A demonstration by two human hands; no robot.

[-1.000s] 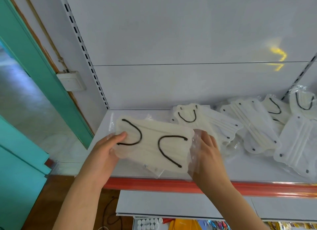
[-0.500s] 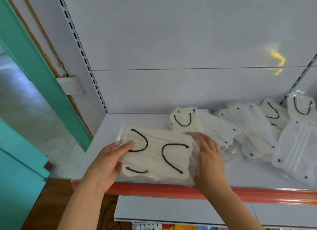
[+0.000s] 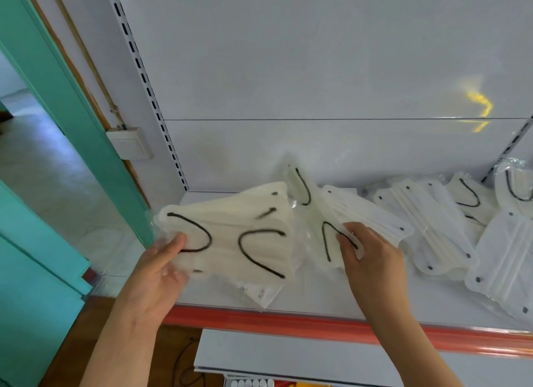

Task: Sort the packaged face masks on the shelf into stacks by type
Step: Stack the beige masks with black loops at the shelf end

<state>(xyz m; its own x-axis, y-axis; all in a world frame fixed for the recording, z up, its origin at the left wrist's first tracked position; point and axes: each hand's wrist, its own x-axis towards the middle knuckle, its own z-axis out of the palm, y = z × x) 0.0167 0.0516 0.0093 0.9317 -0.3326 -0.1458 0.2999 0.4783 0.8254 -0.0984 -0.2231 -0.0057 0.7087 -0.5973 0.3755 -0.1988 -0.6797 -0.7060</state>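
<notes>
Far left, a teal door frame (image 3: 66, 106) is running diagonally, w/ a white switch box (image 3: 130, 143) sitting by the shelf's perforated upright (image 3: 150, 95). Left hand (image 3: 157, 274) is gripping a cream mask pack (image 3: 236, 236) w/ black ear loops, thumb curling over its left edge, fingers tucked underneath, holding it tilted just above the shelf (image 3: 317, 300) nr the front left corner. Under that pack, more clear-wrapped packs (image 3: 261, 293) are lying flat close to the red front edge strip (image 3: 288, 323). Right hand (image 3: 372, 259) is pinching the lower end of a second cream pack (image 3: 328, 242), also black-looped, fingers curling round its edge; that pack is standing up steeply, leaning toward the back panel, roughly mid-shelf & just beside the left-hand pack. Touching it on the right, a white mask pack (image 3: 372, 216) w/ dark corner dots is lying partly under the right fingers. Further right, another white pack (image 3: 429, 225) is lying diagonally across the middle. Behind it, nr the back right corner, two cream black-loop packs (image 3: 468, 196) are overlapping each other. At the right edge a white dotted pack (image 3: 516, 259) is lying angled, reaching twd the front. Exact number of packs in the right-hand heap: can't tell, wrappers are overlapping. Below the shelf, a lower white shelf (image 3: 288, 355) is showing
</notes>
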